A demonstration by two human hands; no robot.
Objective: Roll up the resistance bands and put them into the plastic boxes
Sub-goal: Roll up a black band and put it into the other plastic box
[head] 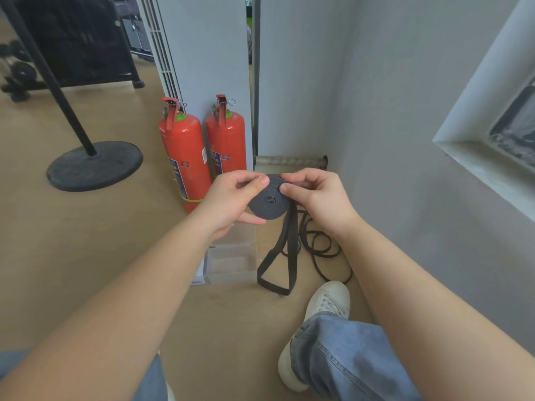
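Both forearms (139, 287) reach forward above a knee in jeans (347, 357). The left hand (231, 199) and right hand (318, 198) pinch a half-rolled black resistance band (269, 204) in mid-air with thumbs and curled fingers. Its loose tail hangs just beside a clear plastic box (231, 266) on the floor (86, 227).

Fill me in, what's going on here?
A person holds a dark grey flat rubber resistance band, partly rolled into a coil. The left hand grips the coil; the right hand pinches its top edge with the fingers. The unrolled tail hangs in a loop towards the floor. A clear plastic box sits on the floor below the left hand, with thin black bands lying nearby.
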